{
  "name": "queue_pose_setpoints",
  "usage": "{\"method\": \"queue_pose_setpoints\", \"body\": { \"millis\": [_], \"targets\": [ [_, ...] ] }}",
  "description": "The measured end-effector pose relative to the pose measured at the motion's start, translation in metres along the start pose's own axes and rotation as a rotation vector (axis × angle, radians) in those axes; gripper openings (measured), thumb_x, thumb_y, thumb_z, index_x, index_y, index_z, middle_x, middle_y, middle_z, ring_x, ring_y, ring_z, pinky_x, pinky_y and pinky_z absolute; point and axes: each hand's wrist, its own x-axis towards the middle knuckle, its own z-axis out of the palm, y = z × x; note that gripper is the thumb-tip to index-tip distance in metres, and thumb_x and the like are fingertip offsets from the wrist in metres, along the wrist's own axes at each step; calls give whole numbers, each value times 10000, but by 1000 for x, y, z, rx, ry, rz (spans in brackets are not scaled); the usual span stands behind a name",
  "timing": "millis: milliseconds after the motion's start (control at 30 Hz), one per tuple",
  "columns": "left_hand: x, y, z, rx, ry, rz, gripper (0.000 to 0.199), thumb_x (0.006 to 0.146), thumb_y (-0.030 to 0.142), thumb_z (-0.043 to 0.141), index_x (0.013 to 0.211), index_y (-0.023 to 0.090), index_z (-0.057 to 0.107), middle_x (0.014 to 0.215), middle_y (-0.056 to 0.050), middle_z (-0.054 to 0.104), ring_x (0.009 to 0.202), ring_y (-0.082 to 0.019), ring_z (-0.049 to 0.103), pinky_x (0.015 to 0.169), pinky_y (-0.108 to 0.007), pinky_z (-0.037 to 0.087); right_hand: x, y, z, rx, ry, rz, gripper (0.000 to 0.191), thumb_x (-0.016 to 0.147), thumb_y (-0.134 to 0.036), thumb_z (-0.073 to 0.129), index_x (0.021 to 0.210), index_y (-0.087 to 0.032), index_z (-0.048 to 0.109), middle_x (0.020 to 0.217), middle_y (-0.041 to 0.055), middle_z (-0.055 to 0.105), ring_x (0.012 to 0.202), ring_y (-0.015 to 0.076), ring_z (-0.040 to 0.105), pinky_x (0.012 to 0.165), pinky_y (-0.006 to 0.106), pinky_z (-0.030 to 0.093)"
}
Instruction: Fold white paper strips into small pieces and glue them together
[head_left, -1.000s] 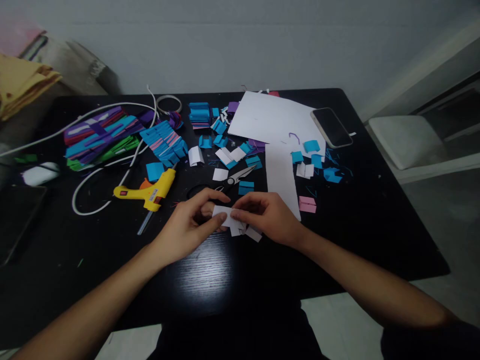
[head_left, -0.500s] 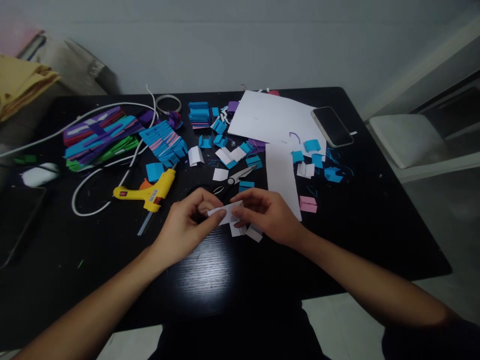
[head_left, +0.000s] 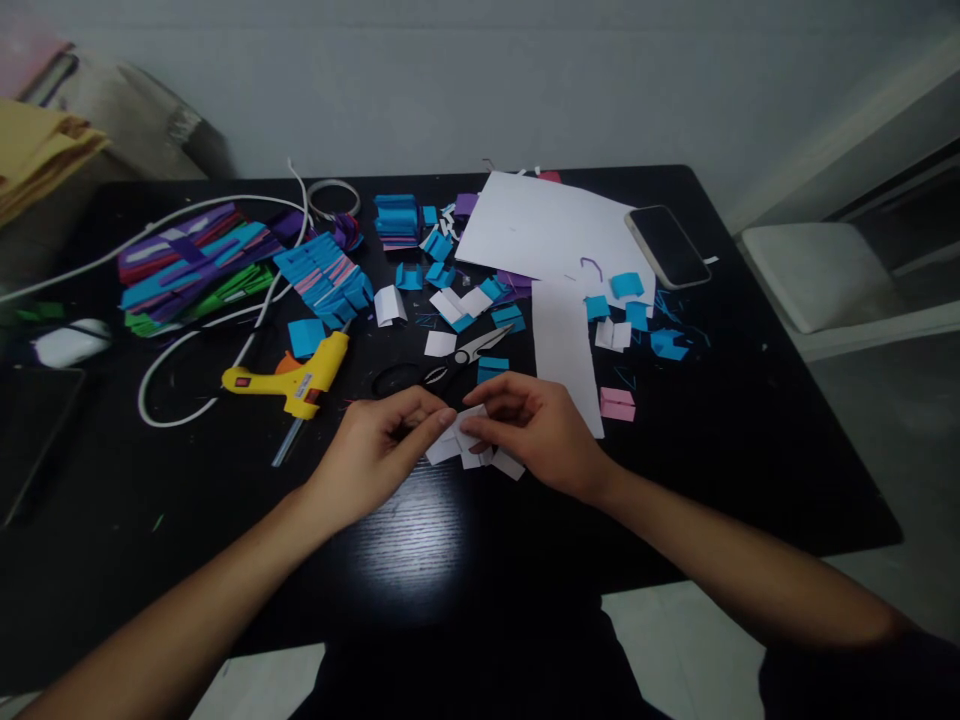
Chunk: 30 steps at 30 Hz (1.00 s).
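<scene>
My left hand [head_left: 379, 445] has thumb and fingertips pressed together at the left edge of small white folded papers; what it pinches, if anything, is too small to name. My right hand [head_left: 544, 432] pinches a small white paper piece [head_left: 471, 424] between thumb and fingers. Other white folded pieces [head_left: 508, 463] lie on the black table just below the fingertips. Scissors [head_left: 469, 355] with black handles lie beyond my hands, beside a blue folded piece [head_left: 493, 369].
A yellow glue gun [head_left: 300, 380] lies left, near a white cable [head_left: 174, 420] and bundles of coloured paper strips [head_left: 199, 262]. White sheets [head_left: 555, 230], a phone [head_left: 667, 246], blue pieces [head_left: 626, 285] and a pink piece [head_left: 617, 404] lie right of centre.
The white paper between my hands has shifted; a white flap now shows lower, below my left fingertips. My left thumb has moved up and no longer lies over the paper's face.
</scene>
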Motion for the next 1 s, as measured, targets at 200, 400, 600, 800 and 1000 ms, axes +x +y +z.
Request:
{"method": "queue_pose_setpoints", "body": {
  "millis": [200,400,600,800,1000],
  "targets": [
    [-1,-1,-1,-12,-28,-23,264,991,432,611,938,194,712,654,38,581,593,-112,514,542,-233,368,0,0,-3,8,-24,24,319,739,-287,911,987,-177,742,766,-1,767,680,150,758,673,279,655],
    [-1,-4,0,-122,-67,-97,289,968,469,641,927,191,708,712,18,619,625,-121,532,560,-241,377,0,-1,-4,-13,-41,45,314,757,-295,897,999,-171,741,754,1,764,681,159,763,650,280,651],
    [-1,-5,-2,-194,-108,-105,266,954,442,671,915,181,705,730,12,665,656,-121,583,594,-226,420,1,-1,-4,-13,-52,70,302,761,-270,884,1001,-163,735,754,0,764,679,152,757,653,278,653],
    [0,-4,-2,-142,-77,-110,265,938,432,686,909,171,722,726,1,680,665,-126,588,588,-223,424,3,-5,-6,-32,-81,125,320,767,-353,887,976,-154,749,770,13,766,684,153,758,663,275,645],
    [-1,-3,-2,-119,-70,-101,249,928,414,697,890,169,718,714,8,671,645,-117,589,573,-212,425,2,-7,-5,-102,-72,83,296,831,-433,827,876,-149,758,745,12,734,650,151,736,622,271,623]
  ]
}}
